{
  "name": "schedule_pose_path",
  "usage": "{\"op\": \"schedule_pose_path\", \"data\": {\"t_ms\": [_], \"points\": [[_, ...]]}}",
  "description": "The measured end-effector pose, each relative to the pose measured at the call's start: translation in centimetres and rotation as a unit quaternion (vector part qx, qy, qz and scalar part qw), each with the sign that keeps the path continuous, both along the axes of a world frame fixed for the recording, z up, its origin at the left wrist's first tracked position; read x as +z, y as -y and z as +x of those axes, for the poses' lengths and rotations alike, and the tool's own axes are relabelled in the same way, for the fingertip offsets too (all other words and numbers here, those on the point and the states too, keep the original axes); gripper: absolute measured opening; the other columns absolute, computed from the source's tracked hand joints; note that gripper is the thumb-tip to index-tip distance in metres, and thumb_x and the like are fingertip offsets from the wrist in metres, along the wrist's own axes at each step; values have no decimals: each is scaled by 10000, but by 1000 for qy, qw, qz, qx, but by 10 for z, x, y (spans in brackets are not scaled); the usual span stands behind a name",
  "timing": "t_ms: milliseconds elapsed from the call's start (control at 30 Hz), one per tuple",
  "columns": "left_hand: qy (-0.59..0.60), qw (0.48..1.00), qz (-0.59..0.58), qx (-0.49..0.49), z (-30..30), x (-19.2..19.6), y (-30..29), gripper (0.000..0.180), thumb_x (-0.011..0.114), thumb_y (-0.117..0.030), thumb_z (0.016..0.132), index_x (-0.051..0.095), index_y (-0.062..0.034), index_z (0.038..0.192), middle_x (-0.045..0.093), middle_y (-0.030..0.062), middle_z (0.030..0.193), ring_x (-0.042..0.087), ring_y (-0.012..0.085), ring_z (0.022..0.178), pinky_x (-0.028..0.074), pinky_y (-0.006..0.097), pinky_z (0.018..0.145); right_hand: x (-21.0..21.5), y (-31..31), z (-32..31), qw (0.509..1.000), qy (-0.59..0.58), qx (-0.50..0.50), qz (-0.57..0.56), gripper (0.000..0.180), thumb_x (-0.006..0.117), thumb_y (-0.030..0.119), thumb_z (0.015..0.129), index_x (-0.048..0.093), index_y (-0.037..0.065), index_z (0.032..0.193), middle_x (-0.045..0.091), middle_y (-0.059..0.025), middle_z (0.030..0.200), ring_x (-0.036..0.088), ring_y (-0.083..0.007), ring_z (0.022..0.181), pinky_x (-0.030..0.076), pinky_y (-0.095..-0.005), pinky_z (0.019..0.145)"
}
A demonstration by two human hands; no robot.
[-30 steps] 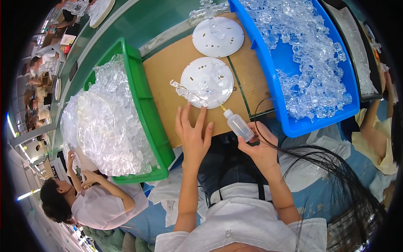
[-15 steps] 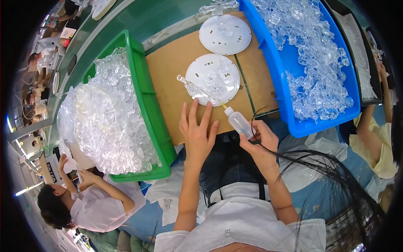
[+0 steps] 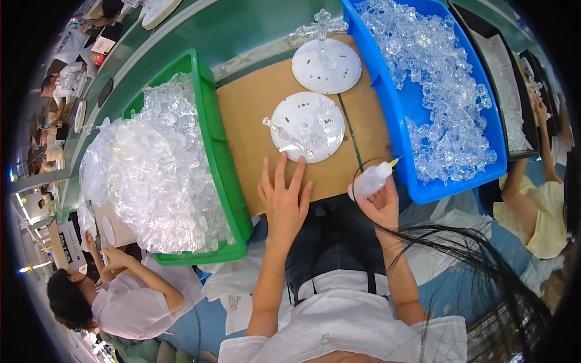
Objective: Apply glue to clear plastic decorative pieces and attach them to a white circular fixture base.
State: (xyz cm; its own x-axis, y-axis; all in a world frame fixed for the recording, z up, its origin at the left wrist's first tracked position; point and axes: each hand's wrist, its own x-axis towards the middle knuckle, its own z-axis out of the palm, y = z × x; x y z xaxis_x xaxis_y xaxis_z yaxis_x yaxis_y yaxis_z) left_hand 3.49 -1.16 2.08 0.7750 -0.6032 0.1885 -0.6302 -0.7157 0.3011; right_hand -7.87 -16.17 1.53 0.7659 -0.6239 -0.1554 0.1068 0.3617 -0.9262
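Note:
In my right hand is a small clear squeeze bottle, its thin yellowish needle tip aimed up and to the right, close to the blue bin. My left hand rests with fingers spread, fingertips at the near rim of a round white disc with several small holes. A clear plastic stem lies slantwise across that disc, one end past its left edge. Other clear pieces lie on the disc's right side. Behind it, a second white disc bears an upright clear cross-shaped part.
A green bin piled with bagged clear parts stands left. To the right, a blue bin holds many small clear pieces. Cardboard covers the work surface. Long dark hair hangs beside my right forearm. Co-workers sit on both sides.
The bottle's tip has left the stem on the disc; my right hand has turned it up and rightward. My left hand keeps nearly the same place by the disc.

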Motion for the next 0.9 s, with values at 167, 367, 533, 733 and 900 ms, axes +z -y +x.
{"op": "schedule_pose_path", "data": {"t_ms": [167,367,533,733,900], "points": [[20,1000,18,13,-3,3,-7,435,580,-284,885,530,-198,1308,395,137,1402,301,426,1301,284,533,1006,13,13,47,968,-90,-12,-232,459,650,3,821,414,-3,1214,606,-138,1120,573,-197,1080,463,-310,886],[4,999,18,41,-8,2,-21,412,552,-276,907,522,-221,1314,380,186,1391,291,451,1295,280,553,1022,-3,22,74,827,-178,-83,-527,481,687,153,830,422,-20,1192,576,-241,1128,559,-385,1053,428,-407,906],[1,999,2,43,-6,-1,-22,415,548,-273,910,517,-223,1321,353,203,1406,268,452,1307,262,568,1027,-4,23,72,828,-190,-83,-520,530,632,172,872,369,-28,1287,508,-242,1221,500,-381,1134,376,-434,967],[-8,999,-15,47,-5,-8,-26,426,552,-268,907,510,-224,1328,345,215,1408,258,452,1313,254,571,1032,20,1,28,807,-174,-44,-563,420,570,69,884,464,6,1285,548,-184,1169,535,-339,1072,422,-391,921],[-4,999,-25,43,-6,-10,-25,427,549,-271,907,507,-226,1330,343,214,1410,257,449,1315,256,568,1032,50,-5,54,772,-173,91,-605,445,550,-68,761,562,8,1199,572,-150,1168,536,-324,1080,456,-349,873]]}}
